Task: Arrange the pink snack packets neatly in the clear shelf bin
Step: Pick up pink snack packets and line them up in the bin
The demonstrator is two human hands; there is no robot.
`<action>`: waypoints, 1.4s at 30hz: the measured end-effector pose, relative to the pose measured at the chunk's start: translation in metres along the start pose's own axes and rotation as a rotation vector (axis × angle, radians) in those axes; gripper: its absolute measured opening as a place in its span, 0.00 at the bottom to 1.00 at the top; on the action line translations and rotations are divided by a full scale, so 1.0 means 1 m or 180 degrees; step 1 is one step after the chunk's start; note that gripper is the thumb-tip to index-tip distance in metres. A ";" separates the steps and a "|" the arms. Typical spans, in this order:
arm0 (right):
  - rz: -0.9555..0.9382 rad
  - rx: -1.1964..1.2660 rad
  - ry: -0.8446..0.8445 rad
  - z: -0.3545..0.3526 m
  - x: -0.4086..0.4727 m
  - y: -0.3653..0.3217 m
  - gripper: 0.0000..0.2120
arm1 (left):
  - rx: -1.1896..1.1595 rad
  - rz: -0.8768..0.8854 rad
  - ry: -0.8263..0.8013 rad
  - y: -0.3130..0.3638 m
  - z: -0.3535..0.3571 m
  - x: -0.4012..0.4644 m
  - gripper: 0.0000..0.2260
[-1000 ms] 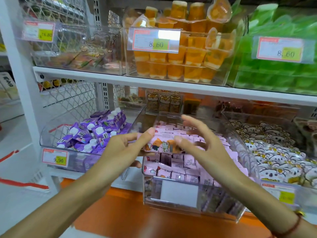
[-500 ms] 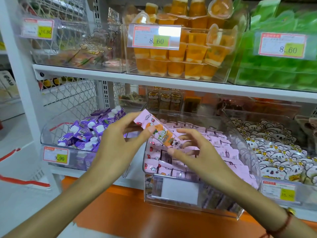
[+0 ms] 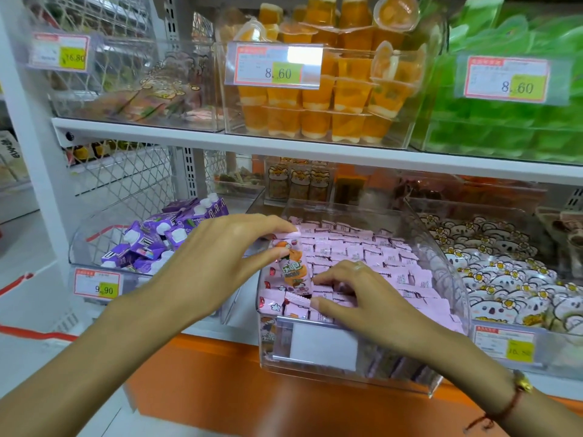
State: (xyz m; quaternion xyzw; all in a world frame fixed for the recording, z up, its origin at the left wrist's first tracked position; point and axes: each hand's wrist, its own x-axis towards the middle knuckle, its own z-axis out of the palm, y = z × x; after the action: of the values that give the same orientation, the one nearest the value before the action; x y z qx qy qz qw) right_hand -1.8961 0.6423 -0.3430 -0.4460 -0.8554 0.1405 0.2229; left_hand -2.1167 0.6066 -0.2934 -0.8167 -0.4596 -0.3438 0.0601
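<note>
Left hand (image 3: 220,260) pinches one pink packet (image 3: 291,266) upright at frame centre, over the clear bin (image 3: 441,257). Right hand (image 3: 362,298) rests on the packed rows (image 3: 378,250), fingers curled, grasping nothing visible.

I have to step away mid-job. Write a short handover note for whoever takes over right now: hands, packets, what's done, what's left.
Left hand: pinches one pink snack packet by its top, held upright over the front left of the clear shelf bin.
Right hand: fingers curled, pressing into the packets in the front rows; no packet lifted.
Done: the back and right rows of packets stand in tidy lines.
Left: seat the held packet, then straighten the jumbled ones at the front left corner.
</note>
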 end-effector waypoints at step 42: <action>-0.0099 -0.0949 -0.0039 -0.002 -0.003 0.004 0.24 | 0.1416 0.0523 -0.1035 -0.016 0.058 0.049 0.11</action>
State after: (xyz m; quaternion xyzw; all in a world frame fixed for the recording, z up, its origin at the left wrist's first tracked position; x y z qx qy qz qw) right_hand -1.8909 0.6424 -0.3440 -0.4600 -0.8749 0.0112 0.1512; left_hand -2.0828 0.6746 -0.3107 -0.8623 -0.4596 -0.0931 0.1910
